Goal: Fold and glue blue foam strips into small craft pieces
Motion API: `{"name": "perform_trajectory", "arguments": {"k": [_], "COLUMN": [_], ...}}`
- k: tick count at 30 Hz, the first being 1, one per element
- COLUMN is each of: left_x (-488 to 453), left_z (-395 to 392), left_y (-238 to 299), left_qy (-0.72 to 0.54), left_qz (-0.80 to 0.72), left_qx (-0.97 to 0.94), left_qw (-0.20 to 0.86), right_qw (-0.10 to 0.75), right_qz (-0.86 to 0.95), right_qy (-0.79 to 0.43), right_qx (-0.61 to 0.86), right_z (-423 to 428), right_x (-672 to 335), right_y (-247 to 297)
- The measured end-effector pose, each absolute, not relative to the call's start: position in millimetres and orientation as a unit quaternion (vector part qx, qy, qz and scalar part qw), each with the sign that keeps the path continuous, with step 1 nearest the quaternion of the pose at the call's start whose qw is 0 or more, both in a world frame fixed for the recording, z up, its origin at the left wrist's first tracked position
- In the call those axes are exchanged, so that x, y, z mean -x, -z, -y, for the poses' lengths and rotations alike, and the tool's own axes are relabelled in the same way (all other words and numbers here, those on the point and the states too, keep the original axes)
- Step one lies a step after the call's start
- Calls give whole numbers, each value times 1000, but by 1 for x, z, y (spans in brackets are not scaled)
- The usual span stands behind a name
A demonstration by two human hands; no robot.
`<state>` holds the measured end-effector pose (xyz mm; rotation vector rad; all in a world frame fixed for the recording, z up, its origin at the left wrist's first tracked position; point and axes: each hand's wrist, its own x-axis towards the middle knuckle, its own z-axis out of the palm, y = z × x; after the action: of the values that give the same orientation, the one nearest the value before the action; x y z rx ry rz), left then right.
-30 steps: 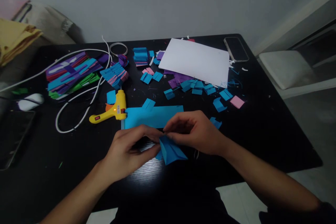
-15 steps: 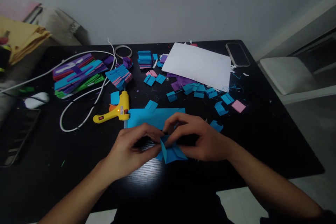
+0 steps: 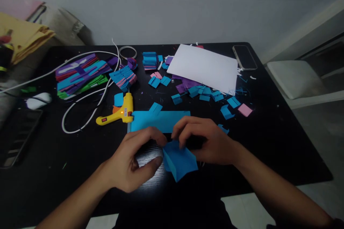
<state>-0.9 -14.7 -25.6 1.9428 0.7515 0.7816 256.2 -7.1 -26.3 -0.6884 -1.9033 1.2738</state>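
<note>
A folded piece of blue paper (image 3: 180, 161) stands above the near part of the table, its creased flaps raised. My right hand (image 3: 208, 141) grips it from the right, fingers over its upper edge and the thumb mostly hidden. On the left, my left hand (image 3: 137, 159) has its thumb and forefinger spread apart. Its forefinger tip is at the paper's upper left corner; whether it touches cannot be made out. Just beyond both hands lies a flat blue sheet (image 3: 169, 120), with a small creased blue piece (image 3: 155, 108) on its far edge.
A yellow glue gun (image 3: 120, 111) lies left of the sheet, its light on and its white cord looping behind. Colored paper strips (image 3: 83, 73), small folded blue pieces (image 3: 205, 93), a white sheet (image 3: 204, 66) and a phone (image 3: 245, 57) are spread across the black table.
My left thumb has come off the paper and the hand has opened. The blue paper now shows more widely spread and lower, still in my right hand.
</note>
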Motion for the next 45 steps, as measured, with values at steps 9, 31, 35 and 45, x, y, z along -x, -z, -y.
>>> {"name": "perform_trajectory", "arguments": {"k": [9,31,35,45], "left_x": [-6,7,8,4], "left_z": [8,9,10,12], "left_y": [17,16,16,19], "left_qy": [-256,-303,-318,-331], "left_qz": [-365,-305,-303,-296], "left_qx": [-705,-822,-830,-830], "left_qw": [551,373,345,338], "right_qw": [372,447,450,454], "right_qz": [772,735,750,756], "right_qy": [-447,-401,-373,-369], "right_qx": [258,315,309,292], "right_z": [12,20,20,22], "right_x": [-251,-240,-241,-243], "right_y": [28,24,25,27]}}
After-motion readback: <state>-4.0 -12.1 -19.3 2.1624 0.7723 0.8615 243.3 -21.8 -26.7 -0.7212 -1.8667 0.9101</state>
